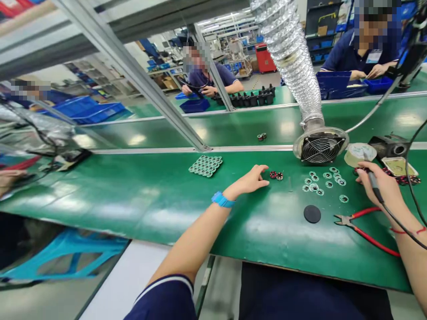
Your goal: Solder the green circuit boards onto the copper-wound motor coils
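My left hand (251,180) reaches over the green bench with thumb and forefinger apart, holding nothing. Just right of its fingertips sit two small round red-and-black coil-like parts (276,175). My right hand (383,186) is closed around a soldering iron (374,183), whose tip points away toward a pale round tub (360,154). Several loose round green circuit boards (329,184) lie between my hands. Nearer to me are a black disc (312,214) and red-handled cutters (347,221) with their jaws apart. More red-and-black parts (405,180) lie partly hidden behind my right hand.
A round fume fan (320,149) on a silver duct (293,58) stands at the back. A panel of joined round boards (206,166) lies left. The iron stand (390,146) and yellowish sponge tray (399,166) are at right. Co-workers sit across the bench.
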